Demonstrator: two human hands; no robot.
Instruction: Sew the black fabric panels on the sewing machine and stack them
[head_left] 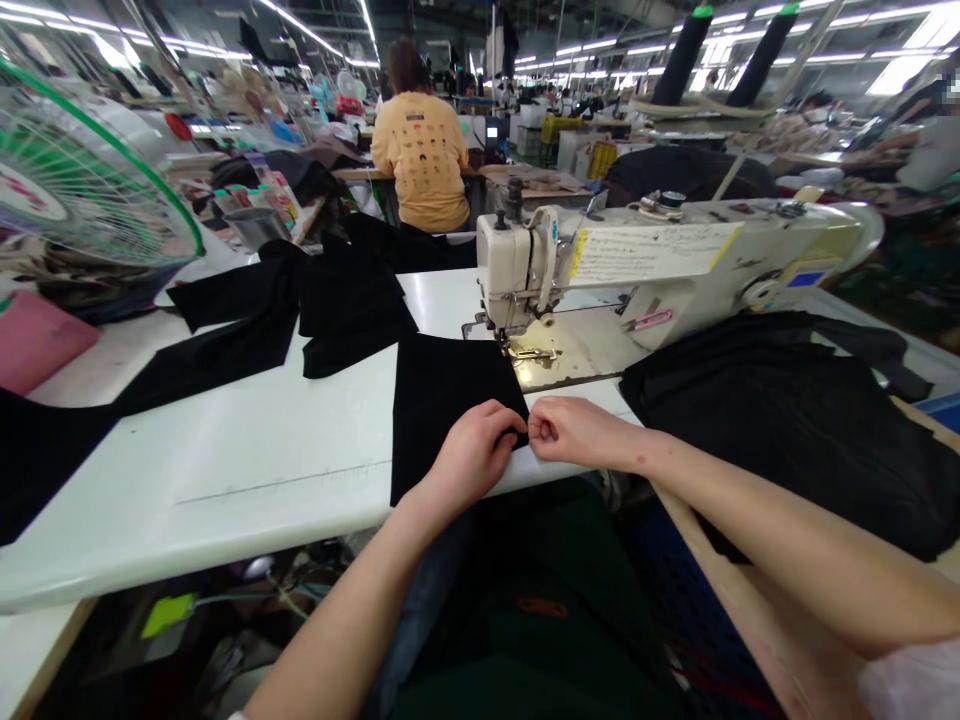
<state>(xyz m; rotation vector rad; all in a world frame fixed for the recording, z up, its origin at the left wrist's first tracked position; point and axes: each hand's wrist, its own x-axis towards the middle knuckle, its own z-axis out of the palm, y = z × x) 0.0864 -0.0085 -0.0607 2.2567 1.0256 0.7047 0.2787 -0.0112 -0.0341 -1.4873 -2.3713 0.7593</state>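
Observation:
A black fabric piece (442, 400) lies flat on the white table (247, 460), just in front of the sewing machine (600, 265). My left hand (472, 455) rests on its near right corner with fingers curled, pinching the edge. My right hand (570, 430) meets it from the right, fingers closed in a pinch on the same corner of the cloth. The machine's needle and presser foot (525, 345) stand a short way beyond both hands.
More black fabric pieces (300, 310) lie spread across the table at left, and a black pile (780, 410) sits at right. A green-rimmed fan (82, 170) stands far left. A person in a yellow shirt (424, 150) sits with their back to me.

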